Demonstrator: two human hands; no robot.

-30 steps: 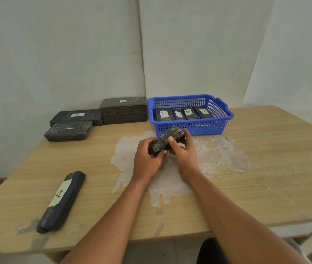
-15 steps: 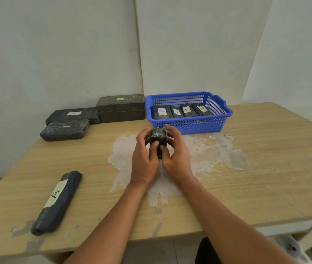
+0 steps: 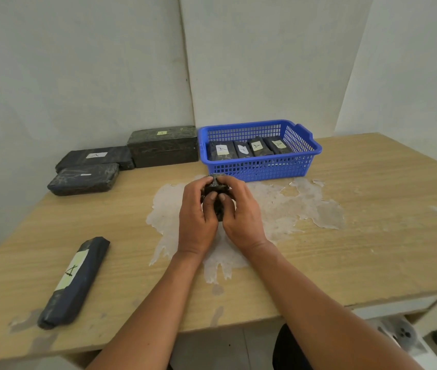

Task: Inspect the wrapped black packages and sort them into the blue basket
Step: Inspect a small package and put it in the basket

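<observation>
A small black wrapped package [image 3: 217,188] stands on end between my two hands at the table's middle, just in front of the blue basket [image 3: 302,164]. My left hand [image 3: 197,217] grips its left side with the thumb pressed on the near face. My right hand [image 3: 241,212] grips the right side, thumb beside the other. Most of the package is hidden by my fingers. Inside the basket lie several black packages [image 3: 244,149] with white labels, side by side.
A long dark package with a label [image 3: 74,281] lies near the front left edge. Two flat black packages [image 3: 84,178] and a taller dark box [image 3: 164,145] sit at the back left by the wall. A pale worn patch [image 3: 292,204] covers the wooden table's middle.
The package has been turned from lying slanted across my hands to standing on end. Both hands closed in around it and stayed in front of the basket.
</observation>
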